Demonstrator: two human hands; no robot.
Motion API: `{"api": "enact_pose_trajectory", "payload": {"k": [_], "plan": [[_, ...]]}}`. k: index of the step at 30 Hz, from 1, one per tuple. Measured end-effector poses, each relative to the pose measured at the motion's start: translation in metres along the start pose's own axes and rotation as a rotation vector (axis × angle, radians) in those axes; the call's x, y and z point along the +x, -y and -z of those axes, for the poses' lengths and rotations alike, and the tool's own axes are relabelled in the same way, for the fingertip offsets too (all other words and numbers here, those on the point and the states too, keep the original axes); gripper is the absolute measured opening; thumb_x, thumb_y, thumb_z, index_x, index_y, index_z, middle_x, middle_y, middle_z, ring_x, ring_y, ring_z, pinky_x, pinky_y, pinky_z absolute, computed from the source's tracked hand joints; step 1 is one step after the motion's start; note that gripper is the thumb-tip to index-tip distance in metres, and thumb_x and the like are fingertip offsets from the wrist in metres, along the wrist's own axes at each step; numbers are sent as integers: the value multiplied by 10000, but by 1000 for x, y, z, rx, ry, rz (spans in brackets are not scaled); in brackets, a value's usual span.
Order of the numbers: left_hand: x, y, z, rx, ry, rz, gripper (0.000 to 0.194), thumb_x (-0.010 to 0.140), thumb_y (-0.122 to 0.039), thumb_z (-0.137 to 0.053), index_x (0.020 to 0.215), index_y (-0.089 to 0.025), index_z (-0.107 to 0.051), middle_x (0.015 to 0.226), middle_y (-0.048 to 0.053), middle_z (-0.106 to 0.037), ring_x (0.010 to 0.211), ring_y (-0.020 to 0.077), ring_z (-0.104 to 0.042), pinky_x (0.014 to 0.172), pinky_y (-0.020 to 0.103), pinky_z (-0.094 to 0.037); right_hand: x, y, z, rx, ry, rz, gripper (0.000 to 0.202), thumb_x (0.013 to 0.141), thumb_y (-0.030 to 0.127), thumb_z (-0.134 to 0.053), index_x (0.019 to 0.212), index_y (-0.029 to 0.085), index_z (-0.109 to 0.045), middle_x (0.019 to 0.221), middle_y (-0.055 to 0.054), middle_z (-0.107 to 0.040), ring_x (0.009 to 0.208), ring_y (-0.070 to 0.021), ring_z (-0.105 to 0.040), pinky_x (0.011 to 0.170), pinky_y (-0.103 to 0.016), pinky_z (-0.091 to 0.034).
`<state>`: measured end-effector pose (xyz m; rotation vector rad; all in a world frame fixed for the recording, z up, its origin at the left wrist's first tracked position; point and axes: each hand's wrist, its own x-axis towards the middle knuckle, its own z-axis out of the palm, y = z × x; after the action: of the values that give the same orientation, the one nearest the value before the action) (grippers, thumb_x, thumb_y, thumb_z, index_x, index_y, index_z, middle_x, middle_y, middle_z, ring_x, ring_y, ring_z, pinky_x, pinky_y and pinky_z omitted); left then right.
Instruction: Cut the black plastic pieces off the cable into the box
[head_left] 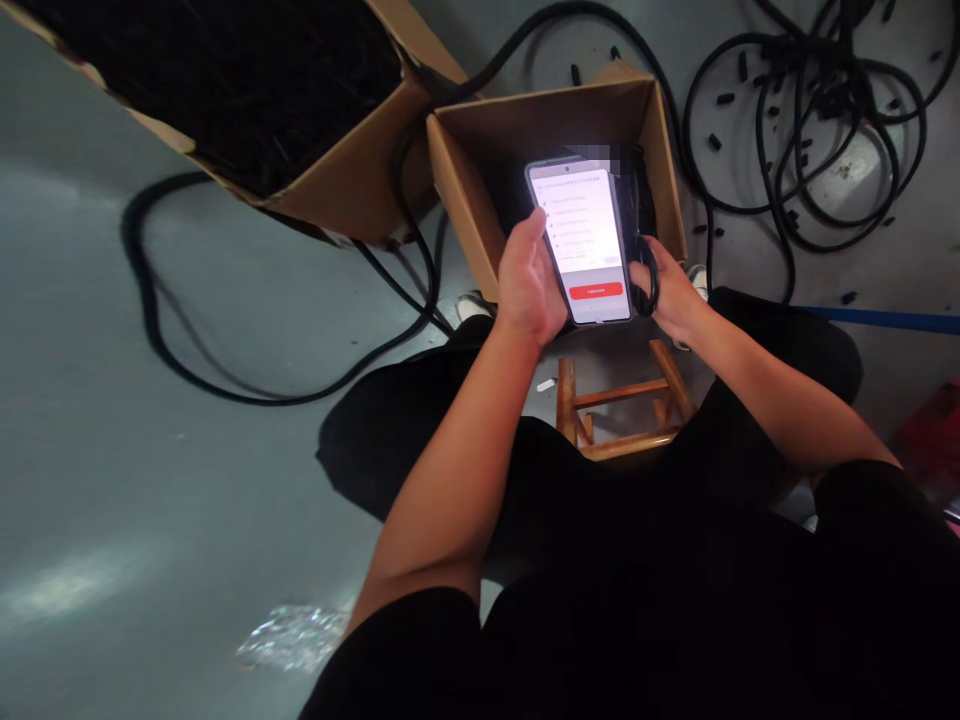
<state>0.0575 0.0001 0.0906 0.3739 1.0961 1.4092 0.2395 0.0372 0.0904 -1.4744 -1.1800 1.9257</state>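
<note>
My left hand [527, 285] is closed around a smartphone [581, 230], its thumb along the left edge of the lit screen. White text panels and a red button show on that screen; the print is too small to read. Just right of the phone, my right hand [673, 292] is closed on a black looped handle that looks like scissors [649, 288]. The rest of the scissors blends into the dark behind. Both hands are over the near side of an open cardboard box [466, 205], whose dark contents are partly hidden by the phone.
A larger carton [360, 175] full of black pieces stands at upper left. Thick black cable [247, 398] loops across the floor, with more coils [787, 205] and small scattered black pieces at right. A wooden stool [622, 393] lies between my legs; crinkled clear plastic [296, 637] is at lower left.
</note>
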Motion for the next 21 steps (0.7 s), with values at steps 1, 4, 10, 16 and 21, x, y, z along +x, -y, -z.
{"api": "enact_pose_trajectory", "payload": {"k": [1, 4, 10, 16, 21], "plan": [[2, 3, 4, 10, 20, -8, 704, 967, -823, -686, 1311, -212, -749, 1531, 165, -763, 1815, 486, -377, 1407, 663, -485, 1, -1, 0, 8, 0, 4, 516, 928, 589, -825, 1267, 294, -571, 1375, -76, -786, 1316, -305, -767, 1159, -518, -671], [7, 11, 14, 34, 73, -14, 661, 836, -674, -873, 1312, -243, -715, 1508, 165, -773, 1796, 479, -417, 1409, 656, -489, 2, -2, 1, 22, 4, -2, 519, 927, 571, -841, 1270, 289, -571, 1338, -74, -793, 1273, -299, -780, 1111, -496, -690], [4, 12, 11, 62, 47, -39, 688, 656, -389, -999, 1254, -291, -674, 1346, 80, -828, 1663, 507, -555, 1393, 726, -487, 0, 0, -2, 40, 9, -14, 538, 922, 573, -868, 1270, 281, -581, 1268, -74, -785, 1233, -288, -783, 987, -438, -710], [3, 11, 7, 13, 26, -21, 680, 626, -328, -997, 1237, -303, -701, 1289, 51, -851, 1553, 491, -645, 1365, 719, -520, -2, 2, -3, 31, -3, -14, 557, 943, 659, -858, 1244, 294, -565, 1356, -85, -781, 1337, -307, -754, 916, -427, -718], [3, 9, 10, 18, 38, -6, 546, 767, -391, -905, 1262, -261, -715, 1407, 116, -829, 1745, 456, -498, 1395, 643, -520, -2, 0, -1, 40, 33, 1, 586, 914, 656, -890, 1222, 285, -556, 1463, -103, -770, 1389, -322, -748, 919, -429, -717]]}}
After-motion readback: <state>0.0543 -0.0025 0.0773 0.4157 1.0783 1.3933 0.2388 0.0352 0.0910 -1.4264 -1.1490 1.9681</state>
